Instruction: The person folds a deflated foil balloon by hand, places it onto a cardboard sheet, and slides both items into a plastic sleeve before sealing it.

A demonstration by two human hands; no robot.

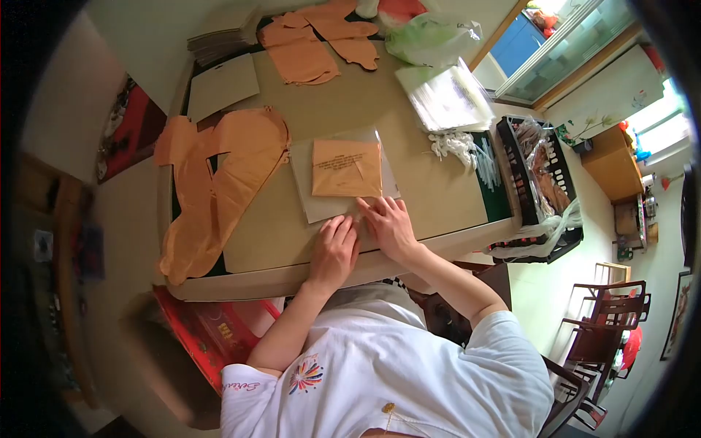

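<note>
In the head view, a folded tan-orange packet (347, 168) with dark printed lines lies on a grey card (307, 198). Clear film shows around the card's right side. My right hand (392, 228) rests at the lower right edge, fingertips touching the card and the packet's bottom edge, fingers stretched and slightly apart. Beside it, my left hand (335, 252) lies palm down below the card's lower edge, fingers extended. Neither hand visibly grips anything. To the left lie large tan-orange cut-out pieces (234, 157), unfolded and limp-looking.
More tan-orange pieces (299, 51) lie at the far side, by grey cards (223, 86). Clear plastic sleeves (449, 98), white cord-like bundles (454, 148) and thin clear sticks (487, 162) lie right. A black crate (520, 160) stands beyond the table's right edge.
</note>
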